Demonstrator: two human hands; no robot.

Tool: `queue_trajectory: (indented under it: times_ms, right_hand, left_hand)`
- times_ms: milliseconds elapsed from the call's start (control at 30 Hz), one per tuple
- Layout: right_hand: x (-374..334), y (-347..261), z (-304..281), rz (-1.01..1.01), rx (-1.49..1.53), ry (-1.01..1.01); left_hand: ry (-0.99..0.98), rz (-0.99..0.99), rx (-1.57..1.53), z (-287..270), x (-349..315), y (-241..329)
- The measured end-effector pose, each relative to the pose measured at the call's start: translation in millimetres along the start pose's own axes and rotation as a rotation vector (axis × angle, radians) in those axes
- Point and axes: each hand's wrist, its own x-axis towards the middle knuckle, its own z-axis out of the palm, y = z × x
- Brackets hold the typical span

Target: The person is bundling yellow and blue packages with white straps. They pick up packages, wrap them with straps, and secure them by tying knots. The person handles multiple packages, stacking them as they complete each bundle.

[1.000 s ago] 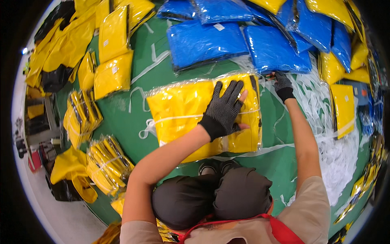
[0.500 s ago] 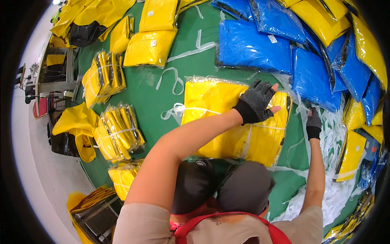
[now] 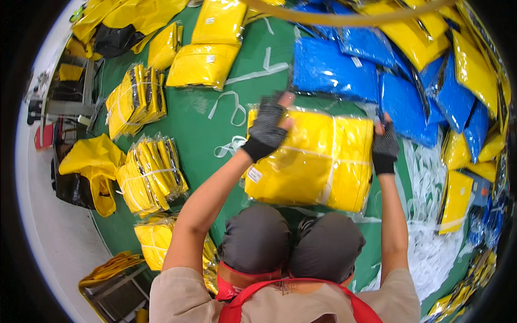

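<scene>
A bundle of folded yellow plastic-wrapped packs (image 3: 307,172) lies on the green surface in front of my knees, with white straps (image 3: 335,142) crossing on its top. My left hand (image 3: 268,126), in a grey fingerless glove, is over the bundle's far left corner, blurred, its thumb and fingers apart. At the right end, my right hand (image 3: 385,144), gloved alike, is beside the bundle with its fingers up and apart. Whether either palm presses on the wrapping cannot be made out.
Blue wrapped packs (image 3: 334,70) lie beyond the bundle, beside more yellow packs (image 3: 414,40). Loose white strips (image 3: 431,231) heap up at the right. Strapped yellow bundles (image 3: 151,175) line the left. A blurred yellowish band (image 3: 344,20) arcs across the far edge.
My left hand has moved left across the bundle, and my right hand has come from the white strips to the bundle's right end. The bundle lies differently, with a white label showing at its left.
</scene>
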Motion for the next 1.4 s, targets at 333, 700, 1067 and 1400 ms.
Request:
queue_trajectory:
  times_ms: [333, 700, 1067, 1400]
  right_hand:
    - [-96, -168, 33, 0.124, 0.706, -0.842]
    - [-149, -228, 86, 0.260, 0.606, -1.190]
    - [-178, -204, 138, 0.835, 0.713, -1.497]
    - [-168, -220, 168, 0.930, 0.769, -1.497]
  left_hand:
    - [0.396, -0.612, -0.297, 32, -208, -123]
    - [-0.537, -0.633, -0.200, -34, -236, -180]
    - [-0.084, -1.007, -0.758, -173, -280, -39]
    - [-0.139, -0.997, -0.748, -168, -287, -50]
